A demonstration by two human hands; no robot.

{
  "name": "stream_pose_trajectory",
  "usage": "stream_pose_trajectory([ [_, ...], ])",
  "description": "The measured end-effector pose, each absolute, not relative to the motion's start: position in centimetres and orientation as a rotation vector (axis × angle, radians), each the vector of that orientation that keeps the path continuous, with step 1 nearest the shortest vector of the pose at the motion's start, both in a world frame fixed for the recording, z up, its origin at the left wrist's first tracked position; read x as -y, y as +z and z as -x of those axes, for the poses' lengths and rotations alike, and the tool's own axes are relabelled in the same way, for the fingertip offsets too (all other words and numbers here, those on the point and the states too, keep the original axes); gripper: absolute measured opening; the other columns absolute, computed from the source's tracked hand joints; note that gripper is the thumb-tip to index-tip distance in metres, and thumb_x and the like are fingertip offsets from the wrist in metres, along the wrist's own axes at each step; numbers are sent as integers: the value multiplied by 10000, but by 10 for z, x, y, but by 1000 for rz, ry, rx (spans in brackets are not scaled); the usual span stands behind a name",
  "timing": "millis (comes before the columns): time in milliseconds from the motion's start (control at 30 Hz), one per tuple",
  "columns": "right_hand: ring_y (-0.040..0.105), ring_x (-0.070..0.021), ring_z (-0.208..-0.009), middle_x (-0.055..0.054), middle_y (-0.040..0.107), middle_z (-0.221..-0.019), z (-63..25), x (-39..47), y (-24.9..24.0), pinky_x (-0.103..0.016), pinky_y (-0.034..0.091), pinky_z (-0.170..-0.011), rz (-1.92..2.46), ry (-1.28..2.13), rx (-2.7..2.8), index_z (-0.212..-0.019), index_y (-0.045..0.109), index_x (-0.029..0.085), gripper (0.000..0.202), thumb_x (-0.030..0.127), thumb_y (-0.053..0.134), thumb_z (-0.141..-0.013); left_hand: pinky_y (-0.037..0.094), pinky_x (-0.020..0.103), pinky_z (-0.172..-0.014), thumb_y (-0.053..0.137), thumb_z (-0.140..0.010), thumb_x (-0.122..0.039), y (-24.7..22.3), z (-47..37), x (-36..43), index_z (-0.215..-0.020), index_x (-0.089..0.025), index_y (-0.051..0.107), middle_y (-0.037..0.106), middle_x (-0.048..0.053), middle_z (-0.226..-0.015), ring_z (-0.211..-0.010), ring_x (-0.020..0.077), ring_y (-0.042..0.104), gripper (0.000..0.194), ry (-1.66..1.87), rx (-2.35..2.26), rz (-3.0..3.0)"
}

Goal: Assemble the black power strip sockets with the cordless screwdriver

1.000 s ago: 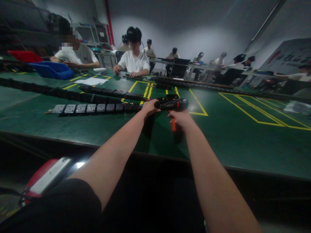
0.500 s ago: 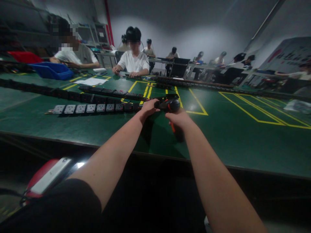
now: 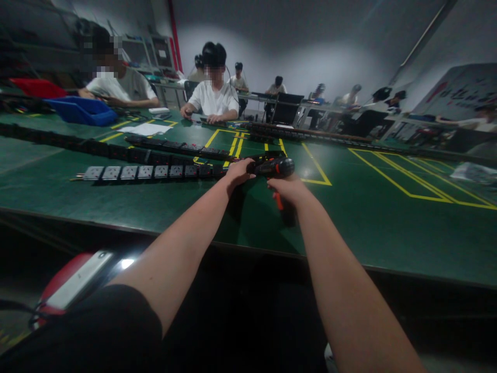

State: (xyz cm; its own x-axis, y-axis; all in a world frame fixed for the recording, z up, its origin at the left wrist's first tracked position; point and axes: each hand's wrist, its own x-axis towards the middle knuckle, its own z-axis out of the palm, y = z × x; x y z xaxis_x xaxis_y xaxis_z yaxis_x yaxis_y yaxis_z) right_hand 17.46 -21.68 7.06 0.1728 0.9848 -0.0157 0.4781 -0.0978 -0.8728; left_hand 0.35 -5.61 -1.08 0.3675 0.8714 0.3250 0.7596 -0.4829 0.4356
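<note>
A black and orange power drill [image 3: 277, 167] is in my right hand [image 3: 286, 187], whose fingers wrap round its handle. Its front end points left, towards my left hand [image 3: 239, 172]. That hand is closed at the right end of a long strip of grey sockets [image 3: 145, 172], close to the drill's tip. What its fingers pinch is too small and dark to make out. The strip lies on the green table [image 3: 163, 202] and runs off to the left.
Further dark strips [image 3: 93, 147] lie behind the socket strip. A blue bin [image 3: 83, 111], a red bin [image 3: 39, 88] and white paper [image 3: 145, 129] are at the back left. Two people in white shirts sit across the table. Yellow tape marks the surface.
The drill and my right hand have shifted slightly to the right, and the drill's body sits more level. My left hand has stayed in place.
</note>
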Motion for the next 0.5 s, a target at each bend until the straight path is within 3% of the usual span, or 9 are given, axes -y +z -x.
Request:
stream_pose_trajectory([
  [300,603,-171,-517,12,645,-617,-164,229,73,-315,529,-562,1629,812,1509,-1113,724,202,391,117,677,-735,453,391,-1119,786,-800,-412,-10,-3,57,-1419,-322,596,699,45,-1414,-1304,284,637,655,786,-1441,-2391],
  [500,606,-156,-517,-3,634,-596,-171,224,75,-294,525,-550,1690,822,1427,-859,725,184,145,117,666,-745,457,401,-1121,791,-795,-407,-10,-4,56,-1422,-345,586,717,34,-1386,-1314,293,641,663,772,-1486,-2384],
])
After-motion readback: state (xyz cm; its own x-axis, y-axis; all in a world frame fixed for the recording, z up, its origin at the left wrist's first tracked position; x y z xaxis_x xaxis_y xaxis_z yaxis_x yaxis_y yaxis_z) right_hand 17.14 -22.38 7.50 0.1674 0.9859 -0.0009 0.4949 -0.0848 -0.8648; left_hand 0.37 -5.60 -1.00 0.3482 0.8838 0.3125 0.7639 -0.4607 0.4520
